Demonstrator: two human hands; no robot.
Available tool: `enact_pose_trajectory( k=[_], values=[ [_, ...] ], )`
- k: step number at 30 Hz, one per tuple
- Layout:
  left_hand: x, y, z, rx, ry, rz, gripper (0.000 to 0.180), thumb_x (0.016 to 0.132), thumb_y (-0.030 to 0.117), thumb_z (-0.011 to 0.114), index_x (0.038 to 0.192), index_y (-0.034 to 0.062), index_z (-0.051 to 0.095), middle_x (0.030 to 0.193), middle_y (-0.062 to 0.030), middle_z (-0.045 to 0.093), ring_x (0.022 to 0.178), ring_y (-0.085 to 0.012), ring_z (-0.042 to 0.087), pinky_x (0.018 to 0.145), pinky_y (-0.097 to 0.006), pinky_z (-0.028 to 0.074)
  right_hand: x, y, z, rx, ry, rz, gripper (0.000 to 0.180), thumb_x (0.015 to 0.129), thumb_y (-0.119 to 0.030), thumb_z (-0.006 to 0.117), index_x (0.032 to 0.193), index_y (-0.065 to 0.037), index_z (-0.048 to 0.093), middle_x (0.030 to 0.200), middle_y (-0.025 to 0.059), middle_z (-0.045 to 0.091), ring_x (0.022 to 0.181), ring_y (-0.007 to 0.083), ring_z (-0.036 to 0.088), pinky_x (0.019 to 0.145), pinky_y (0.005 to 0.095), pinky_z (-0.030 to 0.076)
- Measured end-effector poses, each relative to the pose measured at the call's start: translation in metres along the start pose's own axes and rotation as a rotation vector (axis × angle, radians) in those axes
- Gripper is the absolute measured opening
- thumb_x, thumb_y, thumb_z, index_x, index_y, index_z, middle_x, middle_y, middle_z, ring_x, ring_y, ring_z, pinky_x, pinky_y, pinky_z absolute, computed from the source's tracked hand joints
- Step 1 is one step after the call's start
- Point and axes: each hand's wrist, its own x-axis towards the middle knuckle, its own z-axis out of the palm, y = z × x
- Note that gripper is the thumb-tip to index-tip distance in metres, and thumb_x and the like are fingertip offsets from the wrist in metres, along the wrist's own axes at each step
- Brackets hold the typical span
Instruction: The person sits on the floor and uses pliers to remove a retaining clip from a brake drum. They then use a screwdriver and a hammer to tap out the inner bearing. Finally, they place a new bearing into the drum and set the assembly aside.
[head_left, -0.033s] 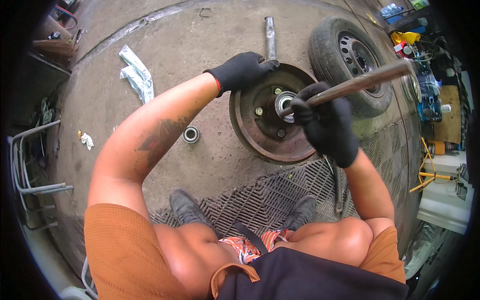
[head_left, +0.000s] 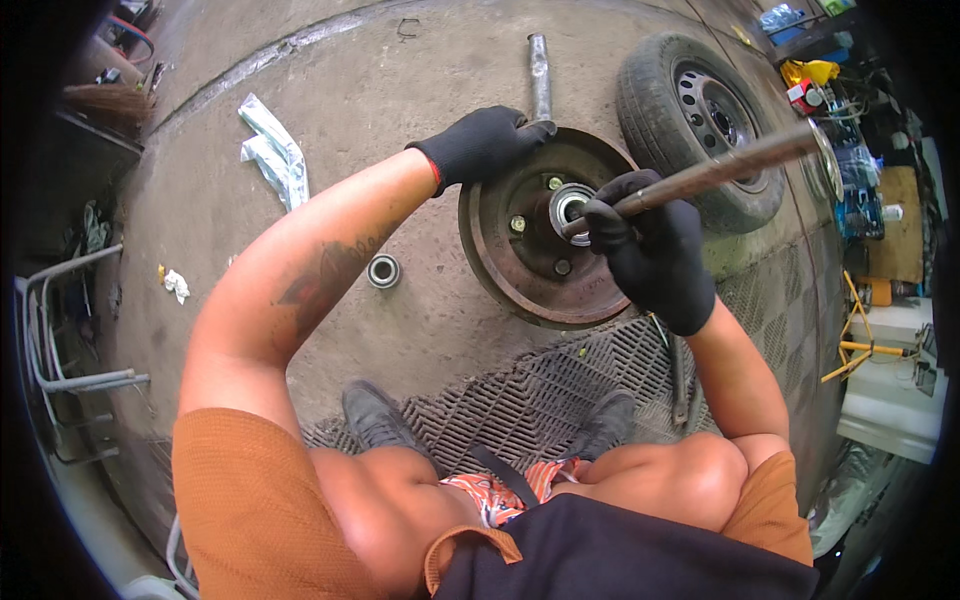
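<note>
A rusty brake drum [head_left: 500, 275] lies on the floor in front of me, with studs around its hub. At its centre sits a shiny bearing [head_left: 572, 205]. My left hand [head_left: 487, 145], in a black glove, grips the drum's far left rim. Beside those fingers a metal tube [head_left: 540, 80] points away from me. My right hand [head_left: 655, 245], also gloved in black, is closed around a long steel bar [head_left: 720, 168]. The bar slants up to the right, and its lower tip is at the bearing. Another bearing [head_left: 383, 270] lies on the floor left of the drum.
A wheel with a tyre [head_left: 700, 130] lies beyond the drum on the right. Clear plastic wrapping [head_left: 272, 150] is on the floor to the left. A ribbed mat [head_left: 500, 385] lies near my shoes. At far right stand a yellow stand [head_left: 865, 348] and assorted containers; metal tube frames [head_left: 85, 380] stand left.
</note>
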Motion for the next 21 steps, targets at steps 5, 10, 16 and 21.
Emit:
enact_pose_trajectory(
  k=[5,10,16,21],
  values=[
    [-0.023,0.015,-0.006,0.063,0.206,0.193,0.052,0.099,0.046,0.053,0.112,-0.0026,0.067,0.106,-0.0271,0.068,0.101,-0.0411,0.066,0.09,-0.044,0.052,-0.008,0.031,-0.039,0.297,0.241,0.06,0.011,0.097,-0.01,0.066,0.099,0.0,0.062,0.084,0.0068,0.067,0.066,0.0093,0.061,0.061,0.0249,0.051],
    [-0.031,0.005,-0.002,-0.04,0.205,0.132,0.042,0.102,0.033,0.056,0.123,-0.0028,0.063,0.112,-0.0195,0.07,0.102,-0.0264,0.067,0.091,-0.035,0.051,-0.017,0.082,-0.124,0.196,0.363,0.381,0.028,0.1,-0.018,0.062,0.116,0.004,0.061,0.09,0.0089,0.069,0.073,0.0105,0.062,0.066,0.0271,0.053],
    [-0.035,0.021,0.0,-0.093,0.195,-0.045,0.044,0.105,0.034,0.051,0.122,-0.006,0.063,0.107,-0.0099,0.069,0.102,-0.0145,0.061,0.094,-0.029,0.047,-0.001,0.107,-0.151,0.309,0.419,0.439,0.03,0.096,-0.03,0.063,0.092,0.0,0.065,0.069,0.0089,0.065,0.059,0.0165,0.063,0.058,0.0306,0.05],
    [-0.038,0.021,-0.006,-0.048,0.112,-0.228,0.043,0.106,0.038,0.049,0.103,-0.0022,0.063,0.088,-0.0002,0.06,0.084,-0.0094,0.051,0.077,-0.026,0.044,0.02,0.151,-0.121,0.64,0.47,0.397,0.022,0.095,-0.021,0.065,0.093,0.0,0.063,0.071,0.0068,0.063,0.061,0.0139,0.062,0.058,0.029,0.05]
  ],
)
